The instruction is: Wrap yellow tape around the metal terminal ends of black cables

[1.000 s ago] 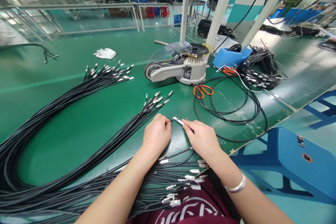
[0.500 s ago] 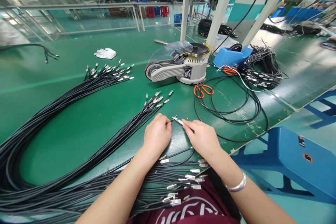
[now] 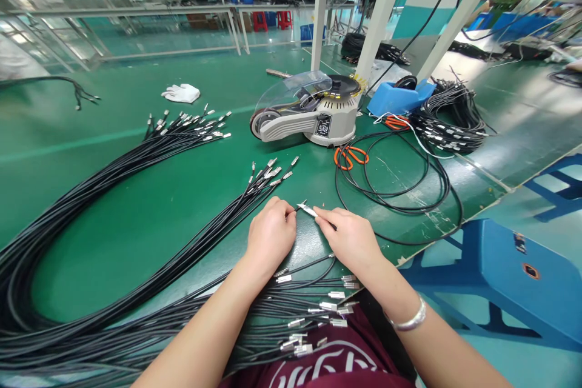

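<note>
My left hand (image 3: 271,231) is closed around a thin black cable, whose short dark end (image 3: 297,208) sticks out past the thumb. In my right hand (image 3: 352,235) a slim silver piece with a pointed tip (image 3: 308,210) is pinched between thumb and fingers; its exact kind is too small to make out. The silver tip meets the cable end in the gap between my hands. Below my forearms lies a bundle of black cables with metal connectors (image 3: 328,307). Another cable bundle (image 3: 213,213) curves across the table to my left, its connector ends pointing right.
A grey tape dispenser (image 3: 334,124) stands ahead on the green table (image 3: 136,212). Orange-handled scissors (image 3: 350,157) and loose black cable (image 3: 400,209) lie to its right, near a blue holder (image 3: 400,98) and a coiled bundle (image 3: 459,118). A blue stool (image 3: 522,273) stands at right.
The whole view has shifted very slightly. Both hands keep the same grip and place, with the silver tip still at the cable end.
</note>
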A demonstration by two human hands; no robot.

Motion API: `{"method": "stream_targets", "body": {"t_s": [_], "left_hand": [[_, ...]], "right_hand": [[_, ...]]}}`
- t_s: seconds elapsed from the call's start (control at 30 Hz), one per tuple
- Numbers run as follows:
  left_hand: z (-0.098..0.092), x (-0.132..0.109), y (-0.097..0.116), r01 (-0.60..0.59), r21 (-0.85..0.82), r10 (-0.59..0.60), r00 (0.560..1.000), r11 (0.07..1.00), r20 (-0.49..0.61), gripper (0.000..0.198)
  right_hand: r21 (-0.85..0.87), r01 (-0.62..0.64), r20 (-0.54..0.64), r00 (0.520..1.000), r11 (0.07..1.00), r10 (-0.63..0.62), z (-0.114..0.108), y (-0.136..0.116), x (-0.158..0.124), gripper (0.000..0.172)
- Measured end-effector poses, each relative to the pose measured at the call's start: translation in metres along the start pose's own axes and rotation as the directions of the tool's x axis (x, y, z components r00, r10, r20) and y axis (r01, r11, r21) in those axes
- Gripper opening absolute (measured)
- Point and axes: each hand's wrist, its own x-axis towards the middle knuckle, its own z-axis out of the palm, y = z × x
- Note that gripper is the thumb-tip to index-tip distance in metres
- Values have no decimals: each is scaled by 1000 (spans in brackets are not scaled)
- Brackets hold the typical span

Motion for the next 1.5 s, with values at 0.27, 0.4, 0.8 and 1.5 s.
{"method": "stream_targets", "body": {"t_s": [0.27,0.4,0.8,1.5], "left_hand": [[1,0,1,16,-13,-16,1000,1000,-5,14],[2,0,-1,6,-18,-6,1000,1000,-6,15],[1,0,0,6,-47,-7,1000,999,-18,14],[-1,-7,6,-263,-261,168,927,929,-335,12]], "right_hand": [[50,-46,-43,998,998,48,1,0,0,25],[44,-43,-34,998,998,44,0,-1,0,25],[265,-105,33,994,958,100,-3,2,2,24],[734,-299,187,952,610,243,-6,-24,33,24]]}}
